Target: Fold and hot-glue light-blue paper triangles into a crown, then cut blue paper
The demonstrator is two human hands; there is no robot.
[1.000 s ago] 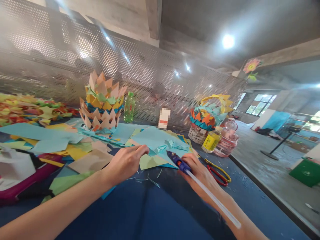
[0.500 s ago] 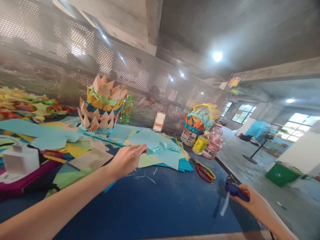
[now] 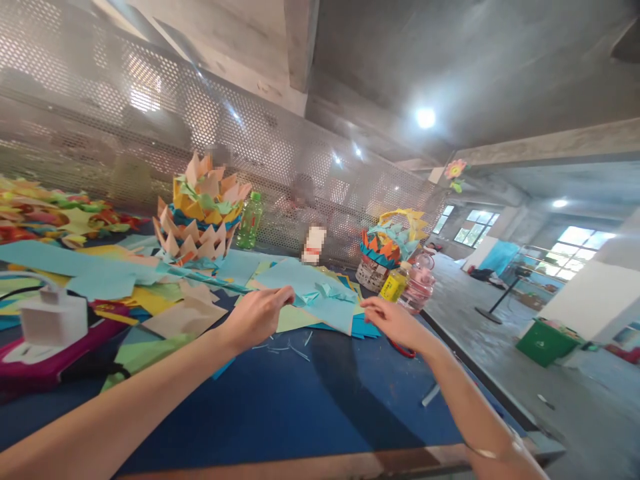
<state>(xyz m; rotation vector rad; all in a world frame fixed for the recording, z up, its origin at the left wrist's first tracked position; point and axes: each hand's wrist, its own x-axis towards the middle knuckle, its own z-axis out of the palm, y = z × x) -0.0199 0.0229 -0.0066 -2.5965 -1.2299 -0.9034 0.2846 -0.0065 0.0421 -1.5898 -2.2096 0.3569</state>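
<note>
Blue sheet (image 3: 320,283) lies on top of the paper pile mid-desk, toward the far edge. Left hand (image 3: 255,319): thumb and forefinger closed on its near-left corner, seemingly pinching it, though blur makes the grip hard to confirm. Right hand (image 3: 395,321): fingers loose, half-spread, empty, just beside the sheet's right edge. Small folds (image 3: 333,291) already sit on the sheet. Basket (image 3: 203,213) at the far edge looks finished. Many flat sheets (image 3: 100,273) lie unworked. Scissors (image 3: 403,349) are partly hidden behind the right hand.
</note>
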